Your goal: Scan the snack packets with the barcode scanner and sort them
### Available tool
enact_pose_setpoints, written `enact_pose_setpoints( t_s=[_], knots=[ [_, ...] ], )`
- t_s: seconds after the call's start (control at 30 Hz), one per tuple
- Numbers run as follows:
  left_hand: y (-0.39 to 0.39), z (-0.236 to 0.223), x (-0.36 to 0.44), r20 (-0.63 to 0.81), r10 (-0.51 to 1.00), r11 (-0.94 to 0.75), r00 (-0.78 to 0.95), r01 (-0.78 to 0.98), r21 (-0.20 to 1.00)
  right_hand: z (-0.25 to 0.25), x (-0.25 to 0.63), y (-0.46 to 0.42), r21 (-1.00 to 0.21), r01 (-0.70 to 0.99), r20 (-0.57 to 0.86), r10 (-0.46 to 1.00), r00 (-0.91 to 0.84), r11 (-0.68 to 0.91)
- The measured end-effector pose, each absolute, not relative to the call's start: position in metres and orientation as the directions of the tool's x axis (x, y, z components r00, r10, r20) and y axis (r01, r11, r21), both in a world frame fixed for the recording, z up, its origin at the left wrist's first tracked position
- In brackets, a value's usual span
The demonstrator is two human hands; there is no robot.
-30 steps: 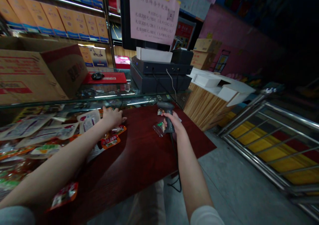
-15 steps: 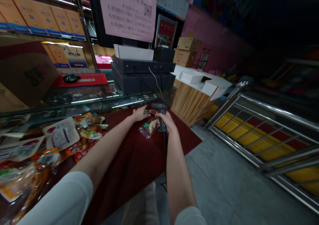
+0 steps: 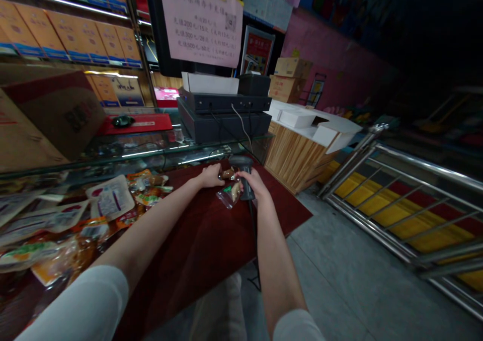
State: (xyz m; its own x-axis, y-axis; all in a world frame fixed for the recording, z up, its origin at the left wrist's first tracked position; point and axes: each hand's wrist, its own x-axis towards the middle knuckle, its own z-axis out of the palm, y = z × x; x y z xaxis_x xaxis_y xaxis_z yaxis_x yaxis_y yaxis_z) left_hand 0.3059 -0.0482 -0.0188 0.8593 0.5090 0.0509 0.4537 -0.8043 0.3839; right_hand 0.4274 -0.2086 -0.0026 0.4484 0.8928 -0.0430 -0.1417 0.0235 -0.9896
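Head: right hand (image 3: 257,184) around barcode scanner (image 3: 244,163)

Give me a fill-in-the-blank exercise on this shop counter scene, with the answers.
The right hand grips the barcode scanner, whose ____ trails down toward the floor.
A clear packet with a ____ label lies beside the scanner.
The snack packets lie to the ____ of the left hand.
The paper notice hanging above the counter is ____.

cord; green; left; pink
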Motion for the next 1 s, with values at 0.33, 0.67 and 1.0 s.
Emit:
enact_pose_setpoints(
  t_s=[0.33,0.67,1.0],
  knots=[
    [-0.031,0.000,0.202,0.377,0.596,-0.770,0.709,0.372,0.518,0.006,0.387,-0.204,-0.985,-0.173,-0.024,0.983,0.180,0.007],
    [-0.036,0.012,0.142,0.367,0.646,-0.742,0.670,0.436,0.509,0.011,0.367,-0.205,-0.975,-0.222,0.013,0.999,-0.030,0.006],
    [-0.037,0.006,0.143,0.419,0.612,-0.772,0.671,0.391,0.501,0.009,0.364,-0.205,-0.978,-0.208,0.034,0.994,-0.106,0.011]
  ],
)
